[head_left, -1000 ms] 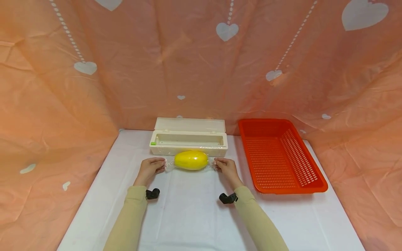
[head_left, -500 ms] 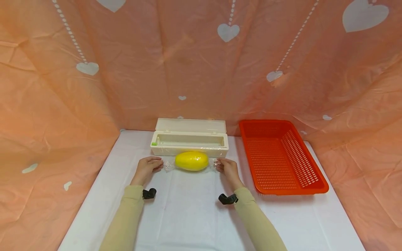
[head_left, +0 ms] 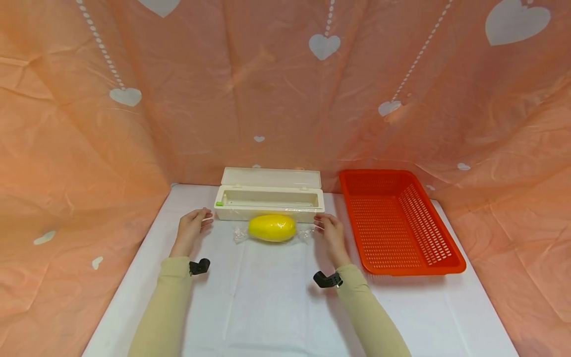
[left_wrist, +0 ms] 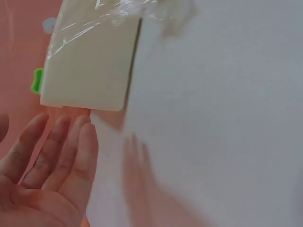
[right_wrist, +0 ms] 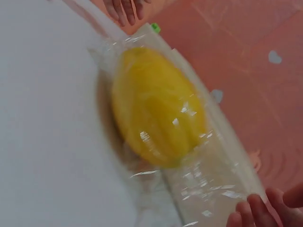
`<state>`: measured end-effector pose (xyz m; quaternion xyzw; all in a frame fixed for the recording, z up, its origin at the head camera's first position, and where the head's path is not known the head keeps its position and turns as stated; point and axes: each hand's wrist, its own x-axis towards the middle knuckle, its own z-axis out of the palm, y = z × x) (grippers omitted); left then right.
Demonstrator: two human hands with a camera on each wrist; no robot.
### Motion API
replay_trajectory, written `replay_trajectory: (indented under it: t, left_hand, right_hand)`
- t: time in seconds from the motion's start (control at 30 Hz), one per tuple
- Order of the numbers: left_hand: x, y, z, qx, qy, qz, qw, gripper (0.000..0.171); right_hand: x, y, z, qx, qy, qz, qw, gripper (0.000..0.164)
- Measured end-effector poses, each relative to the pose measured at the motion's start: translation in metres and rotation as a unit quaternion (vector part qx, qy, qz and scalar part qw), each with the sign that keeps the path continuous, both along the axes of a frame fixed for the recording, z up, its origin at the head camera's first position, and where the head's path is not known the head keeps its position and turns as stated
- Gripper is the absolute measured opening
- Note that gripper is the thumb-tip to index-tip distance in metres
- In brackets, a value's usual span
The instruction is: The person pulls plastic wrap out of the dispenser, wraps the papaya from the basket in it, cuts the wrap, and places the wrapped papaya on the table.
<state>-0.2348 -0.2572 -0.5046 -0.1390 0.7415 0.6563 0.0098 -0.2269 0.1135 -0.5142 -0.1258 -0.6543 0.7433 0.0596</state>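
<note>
A smooth yellow oval fruit, like a melon (head_left: 272, 228), lies in front of the cream cling film box (head_left: 227, 214). Clear cling film (head_left: 241, 234) wraps it and bunches up at both ends. The film also stretches up over the box's front, as the right wrist view shows. My left hand (head_left: 189, 232) hovers off the box's left end, fingers loosely extended, holding nothing. At the box's right end, my right hand (head_left: 331, 237) has its fingers slightly bent and nothing in them. Whether its fingertips touch the box cannot be told.
The box's lid (head_left: 271, 177) stands raised at the back, and a green slide cutter (head_left: 219, 204) sits at its left end. An orange-red perforated basket (head_left: 388, 233) stands on the right of the white table (head_left: 267, 307). Orange heart-print cloth (head_left: 276, 99) hangs behind.
Both hands have let go of the twisted film ends. The left hand has moved left and away; the right has shifted slightly right and up. The wrapped fruit stays about where it was.
</note>
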Motion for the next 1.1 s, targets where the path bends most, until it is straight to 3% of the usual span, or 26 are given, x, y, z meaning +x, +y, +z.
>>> replay_trajectory:
  t: [0.13, 0.23, 0.43, 0.7, 0.87, 1.1]
  left_hand:
    - [-0.005, -0.001, 0.005, 0.004, 0.012, 0.002, 0.9999, 0.047]
    - [-0.011, -0.001, 0.008, 0.018, 0.014, -0.003, 0.9997, 0.048]
    - [-0.020, -0.001, 0.007, 0.064, -0.002, -0.017, 0.9978, 0.050]
    - [-0.022, 0.002, 0.000, 0.092, -0.029, -0.013, 0.9952, 0.050]
    - [-0.022, 0.003, -0.003, 0.137, -0.032, 0.000, 0.9901, 0.051]
    - [-0.028, 0.010, -0.005, 0.165, -0.043, 0.026, 0.9850, 0.056]
  right_hand:
    - [-0.002, -0.002, 0.013, -0.009, 0.022, -0.020, 1.000, 0.025]
    - [-0.007, -0.004, 0.024, -0.035, 0.034, -0.002, 0.999, 0.023]
    - [-0.021, -0.018, 0.044, -0.035, 0.039, 0.104, 0.993, 0.027]
    - [-0.049, -0.054, 0.052, 0.002, 0.059, 0.236, 0.970, 0.026]
    - [-0.067, -0.082, 0.050, -0.011, 0.059, 0.299, 0.952, 0.030]
    - [-0.084, -0.110, 0.051, -0.024, 0.057, 0.350, 0.935, 0.029]
